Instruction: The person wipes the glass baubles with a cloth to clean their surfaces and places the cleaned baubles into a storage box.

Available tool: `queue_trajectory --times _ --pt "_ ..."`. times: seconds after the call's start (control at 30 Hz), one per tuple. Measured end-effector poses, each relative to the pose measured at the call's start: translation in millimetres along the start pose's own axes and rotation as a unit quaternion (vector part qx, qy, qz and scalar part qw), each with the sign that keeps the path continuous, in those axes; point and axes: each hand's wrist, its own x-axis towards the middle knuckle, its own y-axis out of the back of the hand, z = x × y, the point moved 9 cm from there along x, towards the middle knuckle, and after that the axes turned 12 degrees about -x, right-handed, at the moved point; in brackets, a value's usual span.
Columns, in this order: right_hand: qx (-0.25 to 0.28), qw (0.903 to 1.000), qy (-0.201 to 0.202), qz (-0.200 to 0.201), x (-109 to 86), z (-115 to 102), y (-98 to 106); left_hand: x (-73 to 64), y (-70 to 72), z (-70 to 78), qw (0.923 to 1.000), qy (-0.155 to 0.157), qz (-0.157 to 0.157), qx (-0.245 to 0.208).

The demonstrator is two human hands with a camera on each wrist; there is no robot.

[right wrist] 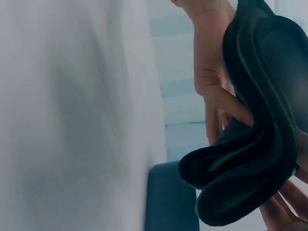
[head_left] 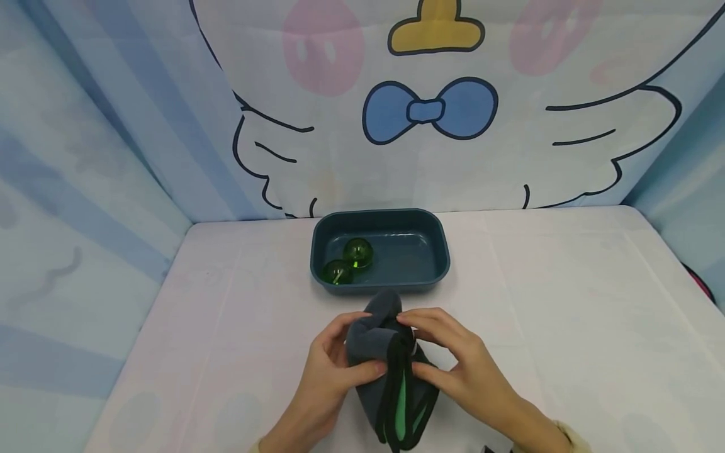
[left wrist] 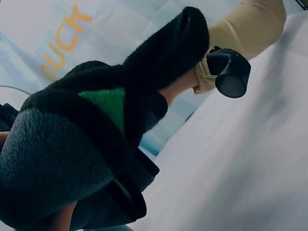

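Observation:
A folded dark blue-grey cloth with thick black edging and a green inner side is held up between both hands, in front of the tray. My left hand grips it from the left, thumb on the near face. From the right, my right hand pinches it between thumb and fingers near the black edge. In the left wrist view the cloth covers most of the left hand. The right wrist view shows its layered folds and the left hand behind it.
Just beyond the cloth, a dark teal rectangular tray stands on the white tabletop. Two green transparent balls lie in its left part. Printed curtains hang at the back and both sides.

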Motion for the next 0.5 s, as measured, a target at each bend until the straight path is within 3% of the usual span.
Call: queue_trajectory --times 0.13,0.3,0.4,0.5 --pt "0.012 0.9999 -0.005 0.003 0.6 0.5 0.7 -0.2 -0.7 -0.2 1.0 0.002 -0.004 -0.003" --pt "0.048 0.998 -0.037 -0.021 1.0 6.6 -1.6 0.0 -1.8 -1.1 0.9999 0.009 -0.006 -0.003" --pt "0.038 0.9973 -0.056 -0.03 0.2 10.0 -3.1 0.2 -1.3 -1.2 1.0 0.007 -0.005 0.001" --pt "0.015 0.9986 -0.048 -0.018 -0.4 8.8 -1.8 0.1 0.3 -0.9 1.0 0.002 0.001 0.002"
